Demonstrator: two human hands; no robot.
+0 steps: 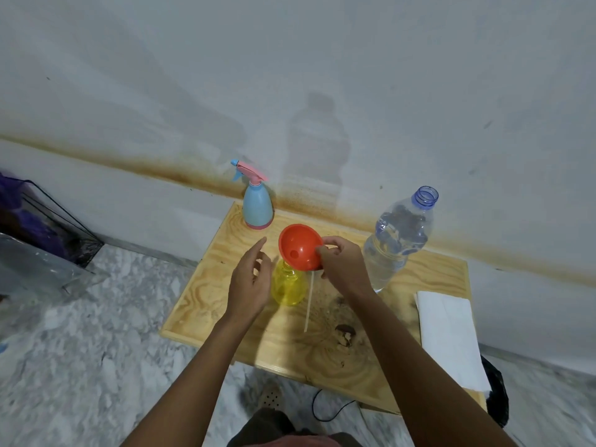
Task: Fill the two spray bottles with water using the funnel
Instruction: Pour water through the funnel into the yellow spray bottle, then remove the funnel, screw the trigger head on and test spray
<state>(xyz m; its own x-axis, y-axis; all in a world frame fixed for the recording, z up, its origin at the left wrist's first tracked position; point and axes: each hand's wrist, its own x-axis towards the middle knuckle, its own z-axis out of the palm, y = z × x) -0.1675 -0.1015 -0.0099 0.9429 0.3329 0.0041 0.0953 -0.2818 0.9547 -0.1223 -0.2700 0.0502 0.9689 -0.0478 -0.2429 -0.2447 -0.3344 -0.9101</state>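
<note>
Funnel (300, 246) sits in the yellow bottle (288, 287) mid-table (206, 304), right hand (343, 267) pinching its rim; left hand (250, 283), fingers spread, hovers beside, touching nothing.

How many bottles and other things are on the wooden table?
Spray bottles: 2, blue and yellow
Water bottle: 1
Funnel: 1
Straw-like tube: 1
White paper: 1
Total: 6
</note>
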